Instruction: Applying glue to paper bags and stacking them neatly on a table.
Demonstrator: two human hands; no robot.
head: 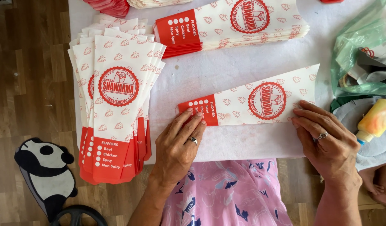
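- Starting far left: panda-shaped mat (44,169) on the wooden floor (29,75), black round object (78,214) just below it, partly cut off
- white table sheet (226,71) covers the work surface, edge runs along the left beside the floor
- fanned stack of paper sleeves (117,104) on the left part of the sheet, white with red pattern, round red emblem in the middle, red band at the near end; stack overhangs the table's near edge
- second stack of sleeves (243,25) lying sideways along the top, red band pointing left; more red and white stacks at the top edge, cut off
- left hand (178,146) flat, palm down, fingers spread and extended, ring on one finger; fingertips press on the red end of the single paper sleeve (260,102), not gripping
- single paper sleeve lies flat in the centre of the sheet, slanted, red band at the left near the left hand, wide white end up toward the right; well apart from both stacks
- pink floral fabric (230,192) on the person's lap below the table edge, between the two arms
- right hand (327,140) open, palm down, ring on one finger; fingertips rest on the lower right edge of the sleeve, holding it against the sheet, not closed around it
- green plastic bag (360,54) at the right edge with things inside, can't tell what
- yellow-orange squeeze bottle (375,120) lying on its side just right of the right hand, not touching
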